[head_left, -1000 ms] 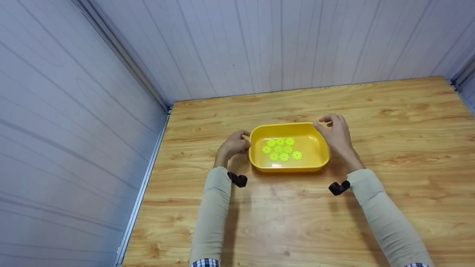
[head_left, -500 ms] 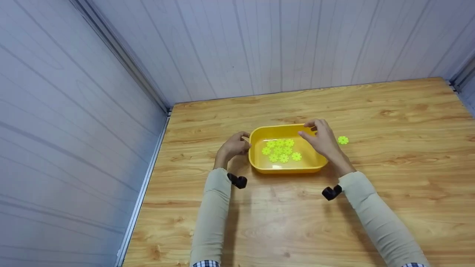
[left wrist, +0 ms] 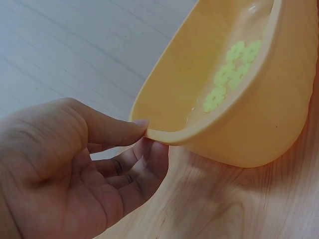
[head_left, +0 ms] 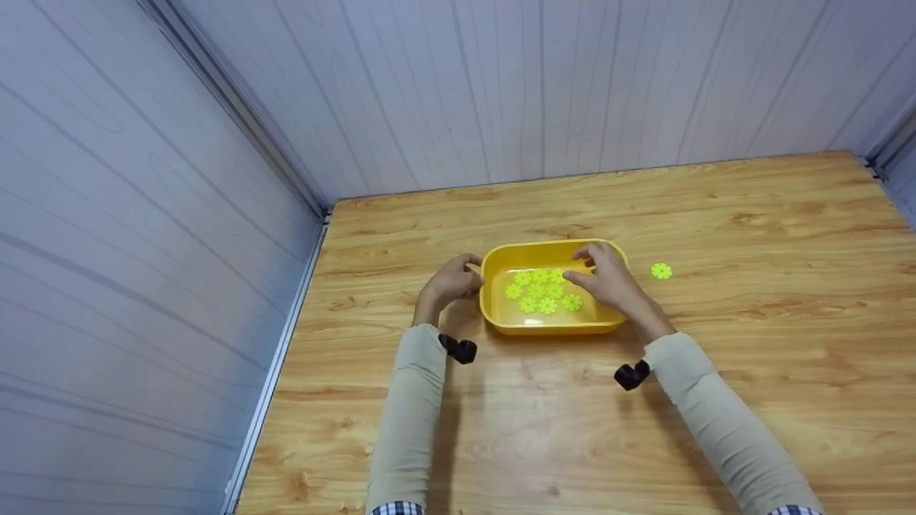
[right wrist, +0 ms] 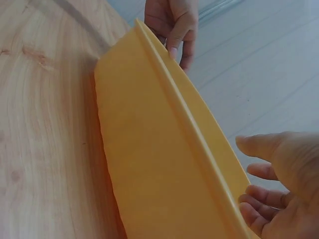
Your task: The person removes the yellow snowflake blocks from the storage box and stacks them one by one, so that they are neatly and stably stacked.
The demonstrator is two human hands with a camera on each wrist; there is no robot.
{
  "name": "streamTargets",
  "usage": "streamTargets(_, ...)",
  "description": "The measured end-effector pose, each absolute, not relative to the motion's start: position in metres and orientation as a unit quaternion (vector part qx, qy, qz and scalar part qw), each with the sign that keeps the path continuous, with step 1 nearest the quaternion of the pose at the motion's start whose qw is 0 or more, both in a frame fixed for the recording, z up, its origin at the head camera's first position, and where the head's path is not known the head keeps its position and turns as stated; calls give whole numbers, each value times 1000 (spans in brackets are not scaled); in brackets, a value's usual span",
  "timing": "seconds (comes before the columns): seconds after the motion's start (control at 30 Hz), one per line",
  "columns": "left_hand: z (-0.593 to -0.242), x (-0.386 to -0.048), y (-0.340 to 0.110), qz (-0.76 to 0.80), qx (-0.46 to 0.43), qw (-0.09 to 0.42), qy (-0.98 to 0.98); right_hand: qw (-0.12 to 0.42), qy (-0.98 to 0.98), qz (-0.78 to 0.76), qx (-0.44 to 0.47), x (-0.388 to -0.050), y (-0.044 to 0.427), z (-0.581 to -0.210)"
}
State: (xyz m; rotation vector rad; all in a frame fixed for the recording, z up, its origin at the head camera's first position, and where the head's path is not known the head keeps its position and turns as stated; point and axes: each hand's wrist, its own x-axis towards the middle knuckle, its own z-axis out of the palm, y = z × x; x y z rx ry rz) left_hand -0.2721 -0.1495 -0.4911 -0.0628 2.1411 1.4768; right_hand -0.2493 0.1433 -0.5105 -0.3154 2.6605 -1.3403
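Fingers [right wrist: 269, 195]: on the right hand [head_left: 608, 282], they are curving loosely, with the thumb standing apart; nothing is showing between them.
Right hand's shift: it is hovering over the right part of the tray [head_left: 551, 330], further left than half a second ago, with its thumb nearing the flowers [head_left: 537, 290]; whether it is touching the closest one, I cannot tell.
Left hand [head_left: 451, 281]: thumb and fingers are pinching the tray's left rim, matching both earlier frames.
Tray: it is standing upright on the desk [head_left: 544, 422], holding yellow-green flowers in its left and middle part, one lying slightly apart from the cluster; their layout is looking unchanged.
Loose flower [head_left: 662, 271]: it is lying on the desk, near the tray's right end; a second ago it was not showing, the right hand covering that spot. With this hand now bare over the tray, the work seems to be pausing between two flowers.
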Motion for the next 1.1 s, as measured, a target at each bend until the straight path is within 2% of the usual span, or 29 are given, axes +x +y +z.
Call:
streamTargets(0.2, -492, -272, -150, 548, -27, 270, 791, 108, 899, -409, -108, -249, 141, -515)
streamTargets(0.57, -492, -274, -149, 552, -32, 274, 787, 139, 925, -335, -116, -250, 138, -523)
streamTargets(0.87, -493, -273, -149, 543, -29, 273, 794, 149, 938, -282, -138, -247, 136, -526)
streamTargets(1.1, -491, -274, -149, 537, -25, 272, 798, 135, 943, -262, -156, -247, 137, -527)
